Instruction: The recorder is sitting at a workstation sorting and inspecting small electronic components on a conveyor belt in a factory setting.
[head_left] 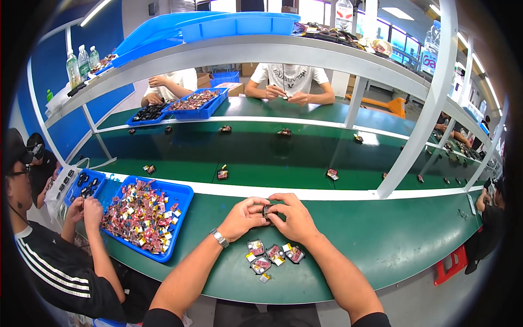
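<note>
My left hand [243,219] and my right hand [295,219] meet over the green worktop. Their fingers pinch a small black casing [266,211] between them, mostly hidden by the fingertips. A watch with a metal band [219,237] is on my left wrist. Between my forearms lie several small black housings [261,265] with red circuit boards and white-and-yellow parts in them. A loose small white-and-yellow piece [265,278] sits just nearer to me.
At my left stands a blue tray [184,210] heaped with red circuit boards; a co-worker's hands [87,212] work beside it. Beyond a white rail [234,191] runs a dark green belt [250,158] carrying spaced units. A white post [417,114] rises at the right; a shelf [245,52] spans overhead.
</note>
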`<state>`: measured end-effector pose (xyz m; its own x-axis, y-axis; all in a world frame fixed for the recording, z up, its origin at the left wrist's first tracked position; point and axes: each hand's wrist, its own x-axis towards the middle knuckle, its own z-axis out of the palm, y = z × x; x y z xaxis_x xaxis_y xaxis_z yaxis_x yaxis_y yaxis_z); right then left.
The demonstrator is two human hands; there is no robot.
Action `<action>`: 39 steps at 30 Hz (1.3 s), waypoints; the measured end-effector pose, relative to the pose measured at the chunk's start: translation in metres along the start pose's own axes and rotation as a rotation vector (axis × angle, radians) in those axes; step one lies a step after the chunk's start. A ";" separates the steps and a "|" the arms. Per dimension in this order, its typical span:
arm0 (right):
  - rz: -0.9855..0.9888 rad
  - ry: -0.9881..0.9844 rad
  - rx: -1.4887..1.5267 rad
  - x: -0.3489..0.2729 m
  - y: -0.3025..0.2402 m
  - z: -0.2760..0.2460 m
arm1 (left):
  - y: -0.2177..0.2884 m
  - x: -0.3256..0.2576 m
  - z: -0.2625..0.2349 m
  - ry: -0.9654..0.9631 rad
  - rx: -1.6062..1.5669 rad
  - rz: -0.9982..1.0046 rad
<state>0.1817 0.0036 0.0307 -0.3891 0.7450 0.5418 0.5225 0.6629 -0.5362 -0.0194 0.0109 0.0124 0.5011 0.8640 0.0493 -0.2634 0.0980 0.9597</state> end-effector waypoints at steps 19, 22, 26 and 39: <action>0.015 0.035 0.042 -0.006 -0.001 0.008 | 0.000 0.001 0.000 0.042 -0.011 -0.073; -0.013 0.052 0.013 -0.006 -0.003 0.009 | -0.001 0.000 -0.001 0.059 -0.020 -0.070; -0.007 0.062 0.015 -0.007 -0.003 0.011 | -0.001 0.000 -0.001 0.059 -0.035 -0.070; 0.024 0.152 0.131 -0.006 -0.002 0.024 | -0.006 0.002 0.001 0.130 -0.016 -0.035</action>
<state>0.1649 0.0000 0.0134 -0.2536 0.7473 0.6141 0.4232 0.6566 -0.6243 -0.0163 0.0114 0.0073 0.3991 0.9167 -0.0213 -0.2616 0.1361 0.9555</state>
